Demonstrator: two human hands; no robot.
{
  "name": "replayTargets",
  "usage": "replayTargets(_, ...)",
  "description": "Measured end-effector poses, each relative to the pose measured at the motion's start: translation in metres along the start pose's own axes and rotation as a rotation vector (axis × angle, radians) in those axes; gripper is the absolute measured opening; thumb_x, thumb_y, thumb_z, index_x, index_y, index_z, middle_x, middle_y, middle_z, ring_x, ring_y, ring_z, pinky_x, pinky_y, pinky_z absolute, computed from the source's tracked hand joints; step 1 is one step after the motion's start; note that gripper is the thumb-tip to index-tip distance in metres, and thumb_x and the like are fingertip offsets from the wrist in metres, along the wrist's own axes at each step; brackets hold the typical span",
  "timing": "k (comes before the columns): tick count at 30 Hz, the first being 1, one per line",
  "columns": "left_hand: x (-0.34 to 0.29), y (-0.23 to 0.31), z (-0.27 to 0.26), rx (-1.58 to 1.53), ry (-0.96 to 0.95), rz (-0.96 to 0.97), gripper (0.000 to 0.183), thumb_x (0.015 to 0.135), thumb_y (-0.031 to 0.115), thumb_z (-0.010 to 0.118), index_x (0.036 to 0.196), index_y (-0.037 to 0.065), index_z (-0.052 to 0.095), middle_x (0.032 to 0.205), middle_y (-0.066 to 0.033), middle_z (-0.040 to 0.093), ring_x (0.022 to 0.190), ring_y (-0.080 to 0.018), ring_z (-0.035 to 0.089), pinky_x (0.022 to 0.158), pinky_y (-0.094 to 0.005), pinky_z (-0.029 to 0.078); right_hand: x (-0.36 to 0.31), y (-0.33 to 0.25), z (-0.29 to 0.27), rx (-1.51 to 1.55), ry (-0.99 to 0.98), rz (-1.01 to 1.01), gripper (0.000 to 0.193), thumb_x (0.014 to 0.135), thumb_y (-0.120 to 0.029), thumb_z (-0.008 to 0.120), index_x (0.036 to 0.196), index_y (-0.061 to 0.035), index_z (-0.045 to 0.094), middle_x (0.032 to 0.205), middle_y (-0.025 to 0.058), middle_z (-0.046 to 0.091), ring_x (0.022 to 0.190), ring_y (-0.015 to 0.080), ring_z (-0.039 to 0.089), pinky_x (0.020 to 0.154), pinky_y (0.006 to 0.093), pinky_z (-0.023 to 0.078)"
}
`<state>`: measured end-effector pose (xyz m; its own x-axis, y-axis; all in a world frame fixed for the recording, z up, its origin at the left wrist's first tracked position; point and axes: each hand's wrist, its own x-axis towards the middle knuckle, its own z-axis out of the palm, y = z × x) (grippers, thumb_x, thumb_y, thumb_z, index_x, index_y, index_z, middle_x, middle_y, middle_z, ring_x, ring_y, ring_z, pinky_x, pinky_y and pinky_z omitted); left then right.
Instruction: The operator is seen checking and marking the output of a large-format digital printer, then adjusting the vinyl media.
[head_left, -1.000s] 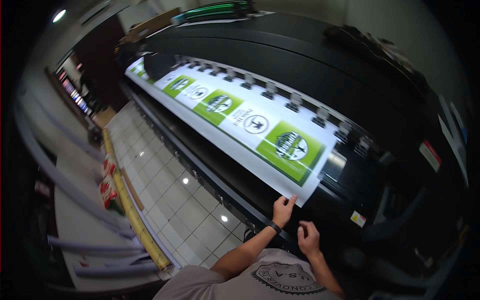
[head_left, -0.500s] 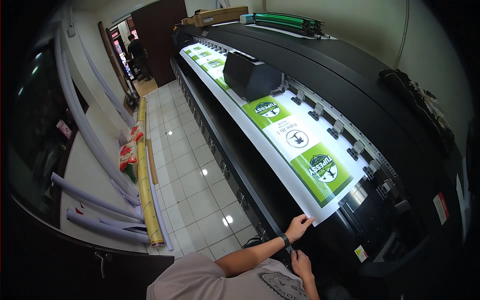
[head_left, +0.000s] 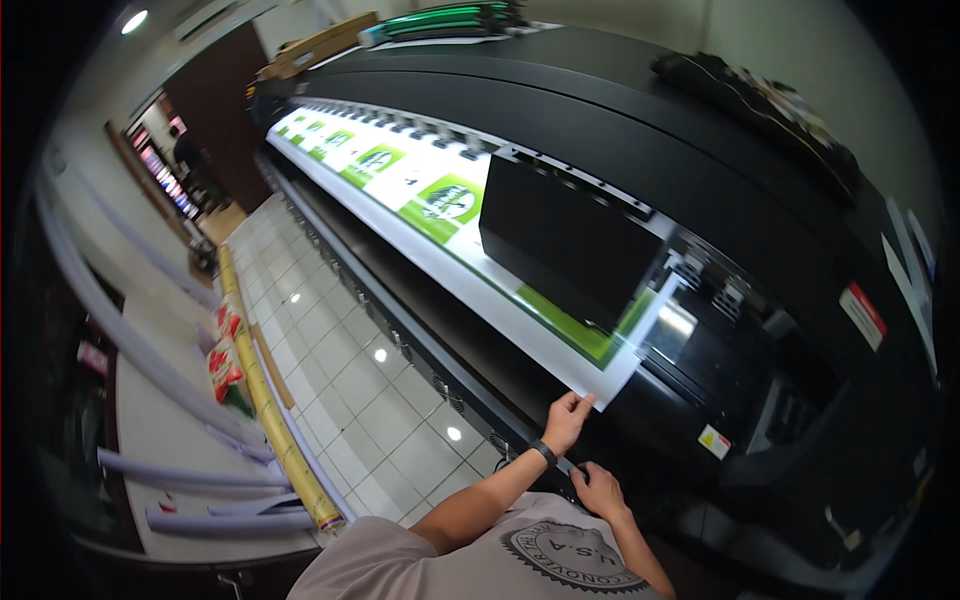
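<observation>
A wide white printed sheet (head_left: 430,240) with green and white logo panels lies along the bed of a large-format printer (head_left: 640,110). My left hand (head_left: 568,420), a dark band at its wrist, pinches the sheet's near corner between thumb and fingers. Over the near end of the sheet stands the black print carriage (head_left: 570,235), hiding part of the print. Close to my body, my right hand (head_left: 600,490) is curled on the end of the printer's dark front rail (head_left: 420,365); its fingertips are partly hidden.
On the left, a long yellow roll (head_left: 285,430), red-and-white bags (head_left: 225,370) and pale tubes (head_left: 190,465) lie along the wall beside a tiled floor (head_left: 345,340). Boxes (head_left: 315,45) sit on the printer's far top. A person (head_left: 188,160) stands near the far doorway.
The print carriage has slid along the rail toward me, over the near end of the sheet. My view has turned and shifted right. The left hand still pinches the sheet's corner.
</observation>
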<state>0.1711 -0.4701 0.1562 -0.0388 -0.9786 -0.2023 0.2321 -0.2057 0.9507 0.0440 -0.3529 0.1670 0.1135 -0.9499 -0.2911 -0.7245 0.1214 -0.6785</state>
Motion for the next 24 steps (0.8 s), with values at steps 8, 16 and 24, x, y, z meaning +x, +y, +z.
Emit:
replayTargets(8, -0.003, 0.006, 0.003, -0.132, -0.028, -0.088, 0.028, 0.097, 0.034, 0.066, 0.09, 0.008, 0.062, 0.074, 0.0063, 0.056, 0.062, -0.0029, 0.048, 0.057, -0.0208, 0.042, 0.003, 0.002, -0.003, -0.009, -0.053, 0.09, 0.049, 0.094, -0.045, 0.055, 0.108, 0.001, 0.065, 0.109, 0.0268, 0.067, 0.102, 0.0457, 0.064, 0.09, 0.05, 0.051)
replayTargets(16, -0.001, -0.007, -0.003, -0.095, -0.022, -0.122, 0.025, 0.098, 0.032, 0.066, 0.092, 0.009, 0.059, 0.069, 0.0061, 0.052, 0.056, -0.0034, 0.046, 0.054, -0.0211, 0.042, 0.006, 0.006, -0.006, 0.019, -0.048, 0.076, 0.043, 0.094, -0.04, 0.057, 0.11, -0.0007, 0.067, 0.111, 0.0227, 0.068, 0.103, 0.041, 0.065, 0.09, 0.0468, 0.051)
replayTargets(24, -0.005, -0.006, -0.014, -0.022, -0.055, -0.129, 0.026, 0.097, 0.033, 0.067, 0.092, 0.008, 0.062, 0.071, 0.0049, 0.054, 0.059, -0.0048, 0.05, 0.058, -0.0212, 0.043, 0.006, 0.009, -0.005, 0.063, -0.053, 0.082, 0.051, 0.092, -0.045, 0.057, 0.113, 0.0007, 0.065, 0.112, 0.025, 0.067, 0.104, 0.043, 0.065, 0.092, 0.0477, 0.051)
